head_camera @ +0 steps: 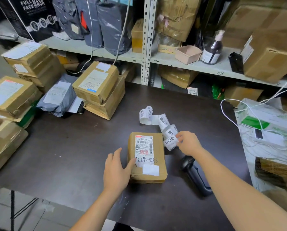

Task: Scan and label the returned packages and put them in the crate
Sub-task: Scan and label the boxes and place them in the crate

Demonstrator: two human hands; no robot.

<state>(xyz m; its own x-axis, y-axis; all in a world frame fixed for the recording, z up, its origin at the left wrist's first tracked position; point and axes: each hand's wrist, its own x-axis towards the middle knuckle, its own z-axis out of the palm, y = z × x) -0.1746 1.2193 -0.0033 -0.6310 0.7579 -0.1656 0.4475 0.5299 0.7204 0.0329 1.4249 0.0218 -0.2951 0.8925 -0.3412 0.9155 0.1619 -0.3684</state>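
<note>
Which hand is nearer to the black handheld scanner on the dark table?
Right. The right hand is close to the black handheld scanner, just past its head, pinching the white label strip. The left hand rests on the brown cardboard package, across it from the scanner.

One scanner (194,174), one label strip (157,119), one bottle (212,49)

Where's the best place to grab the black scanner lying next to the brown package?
Take the scanner by its long narrow handle, coming down from above on the right. It lies flat on the table, head toward the package, handle trailing toward you, and the right hand is nearest, though it pinches the label strip.
</note>
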